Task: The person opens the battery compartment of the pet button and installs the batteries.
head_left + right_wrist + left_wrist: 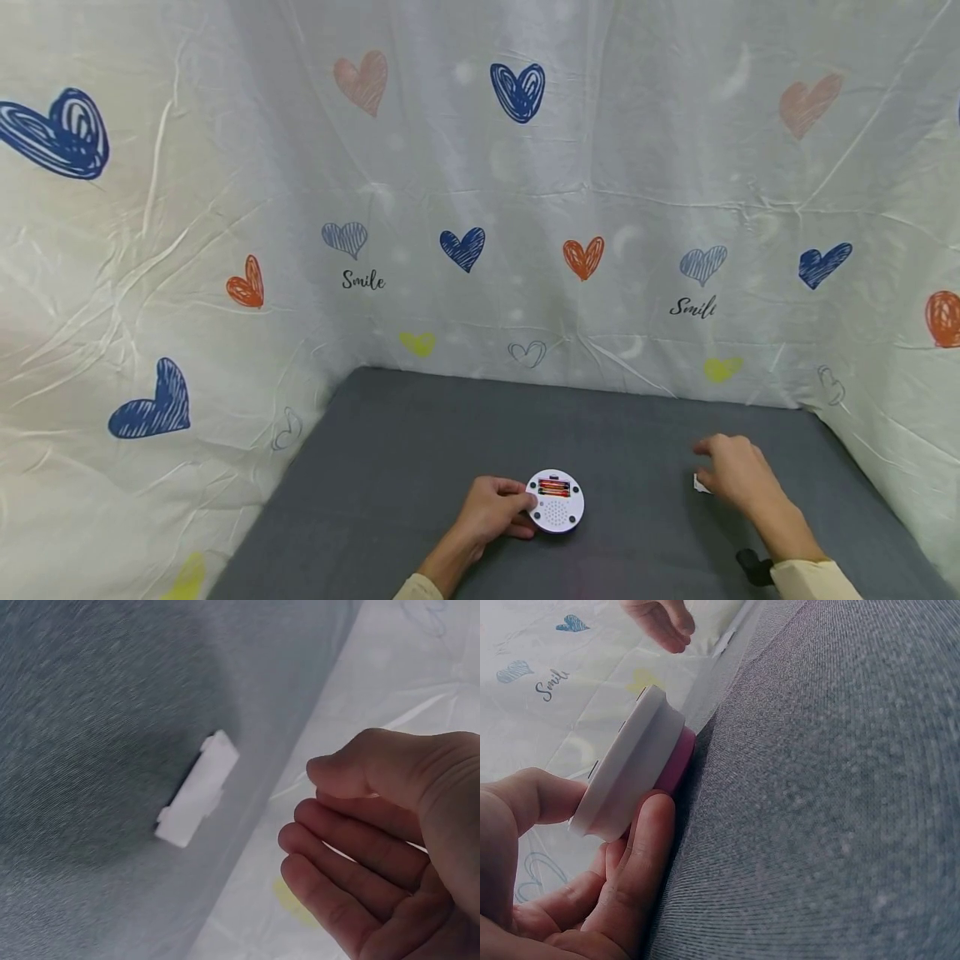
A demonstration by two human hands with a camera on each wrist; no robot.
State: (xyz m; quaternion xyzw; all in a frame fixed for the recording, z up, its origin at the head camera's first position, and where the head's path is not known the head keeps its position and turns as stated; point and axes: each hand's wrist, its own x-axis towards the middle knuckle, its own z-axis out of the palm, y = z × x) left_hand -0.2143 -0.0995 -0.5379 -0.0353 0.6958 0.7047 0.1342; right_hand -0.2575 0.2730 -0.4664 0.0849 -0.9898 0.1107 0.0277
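Note:
A round white device [555, 510] with a pink underside shows its back upward, with batteries [554, 488] lying in an uncovered compartment, a patch of small holes and dark round feet. My left hand [495, 507] pinches its left edge, thumb on top and fingers below; in the left wrist view the device [626, 769] is tilted close over the cloth. Over to the right, a small white battery cover [196, 791] with tabs lies on the grey surface. My right hand [738, 475] hovers just above it, fingers loosely bent and holding nothing, partly hiding the cover in the head view.
Dark grey cloth [420, 442] covers the table. A white curtain [480, 167] printed with hearts and "Smile" hangs behind it and along both sides. A black wrist-worn piece [753, 568] sits at the right sleeve's cuff.

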